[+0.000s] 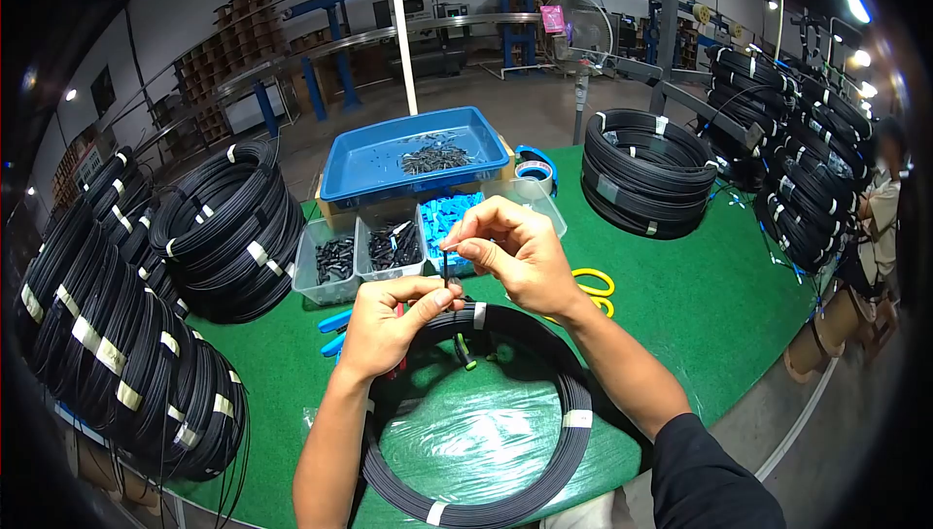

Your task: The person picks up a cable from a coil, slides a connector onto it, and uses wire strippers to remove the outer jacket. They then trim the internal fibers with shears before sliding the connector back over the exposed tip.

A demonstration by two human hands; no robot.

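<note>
Upright between my hands stands a short length of thin black cable (446, 265). My left hand (394, 320) pinches its lower part between thumb and forefinger. Just above, my right hand (520, 255) is closed with thumb and fingertips at the cable's upper end; any small part there is too small to make out. Beneath both hands lies a taped coil of black cable (577, 388) on the green table mat (671, 276). Blue-handled tool grips (334, 333) show left of my left hand, and yellow scissor handles (595, 286) show beyond my right forearm.
Behind my hands, clear bins hold black parts (389, 249) and blue connector pieces (449, 210). A blue tray (340, 174) stands behind them, a tape dispenser (535, 171) beside it. Cable coils stand left (228, 238) and right (646, 179). A person (880, 208) is at far right.
</note>
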